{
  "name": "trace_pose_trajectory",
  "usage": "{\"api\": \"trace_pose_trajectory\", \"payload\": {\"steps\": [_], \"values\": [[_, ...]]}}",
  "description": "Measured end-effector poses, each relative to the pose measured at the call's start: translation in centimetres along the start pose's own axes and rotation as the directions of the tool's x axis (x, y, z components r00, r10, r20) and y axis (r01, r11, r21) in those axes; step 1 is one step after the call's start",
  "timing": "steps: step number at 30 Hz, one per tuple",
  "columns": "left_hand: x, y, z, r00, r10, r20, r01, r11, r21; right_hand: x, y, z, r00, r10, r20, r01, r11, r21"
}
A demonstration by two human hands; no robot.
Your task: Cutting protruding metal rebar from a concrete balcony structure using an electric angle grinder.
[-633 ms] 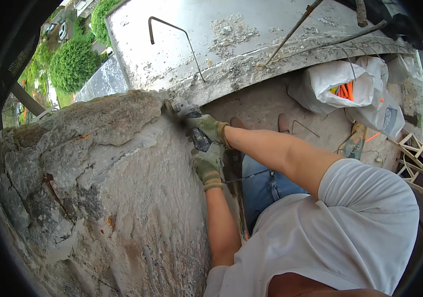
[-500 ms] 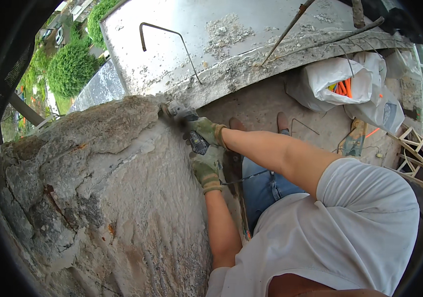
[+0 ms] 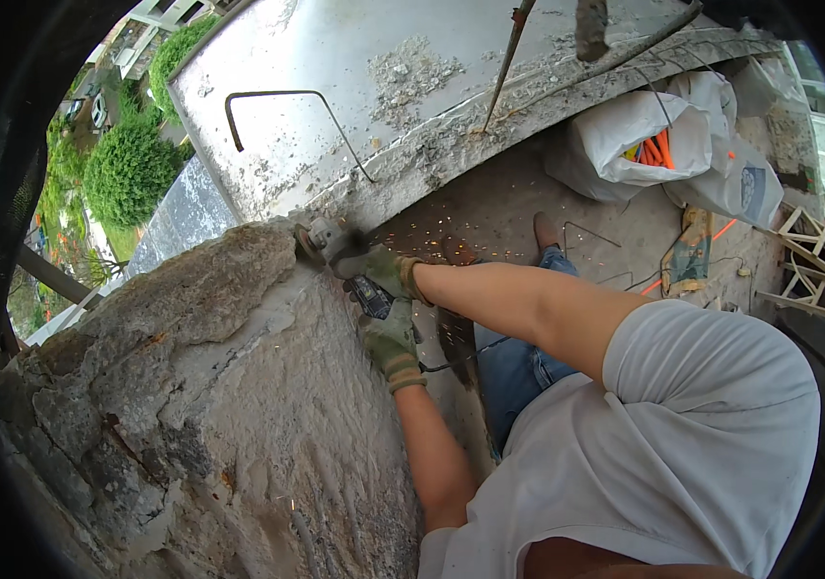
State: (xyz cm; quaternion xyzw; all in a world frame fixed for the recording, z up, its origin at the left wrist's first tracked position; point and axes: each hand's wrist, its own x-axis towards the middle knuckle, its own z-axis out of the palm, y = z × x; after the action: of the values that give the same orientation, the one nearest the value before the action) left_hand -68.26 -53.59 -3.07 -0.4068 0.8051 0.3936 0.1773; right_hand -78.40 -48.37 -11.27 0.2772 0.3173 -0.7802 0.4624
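An angle grinder (image 3: 371, 295) with a metal head and a dark body is held in both my gloved hands. My right hand (image 3: 381, 270) wraps round it close behind the head, partly behind a dark smear. Lower down, my left hand (image 3: 390, 340) is closed on the rear of the body. The grinder's disc (image 3: 308, 245) meets the upper right edge of a rough concrete block (image 3: 267, 386), beside the concrete ledge. Orange sparks (image 3: 518, 234) spray rightward from there. The exact contact of the disc is hard to make out.
Bent rebar (image 3: 282, 94) sticks up from the rubble-strewn ledge (image 3: 412, 169). A white sack (image 3: 615, 145) with orange pieces stands on the right, near a wooden lattice (image 3: 813, 261). A black cord (image 3: 465, 355) runs past my legs. Trees (image 3: 130, 179) show far below, beyond the edge.
Sparks now fly from the grinder, where none showed before. My hands and the grinder appear slightly farther left and lower, as the whole view has also shifted.
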Motion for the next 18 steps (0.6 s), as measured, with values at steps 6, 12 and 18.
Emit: {"api": "trace_pose_trajectory", "payload": {"steps": [6, 12, 18], "values": [[-0.8, 2.2, -0.1, 0.996, 0.091, -0.012, -0.091, 0.995, -0.036, -2.6, -2.2, 1.1, 0.994, -0.017, -0.104, 0.008, 0.996, -0.09], [-1.0, 2.9, -0.5, 0.992, 0.128, -0.009, -0.128, 0.987, -0.093, -2.9, -2.1, 1.5, 0.992, -0.047, -0.113, 0.036, 0.995, -0.098], [-0.6, 2.5, -0.6, 0.992, 0.111, 0.055, -0.106, 0.99, -0.09, -2.8, -2.1, 1.6, 0.985, -0.071, -0.159, 0.05, 0.99, -0.133]]}}
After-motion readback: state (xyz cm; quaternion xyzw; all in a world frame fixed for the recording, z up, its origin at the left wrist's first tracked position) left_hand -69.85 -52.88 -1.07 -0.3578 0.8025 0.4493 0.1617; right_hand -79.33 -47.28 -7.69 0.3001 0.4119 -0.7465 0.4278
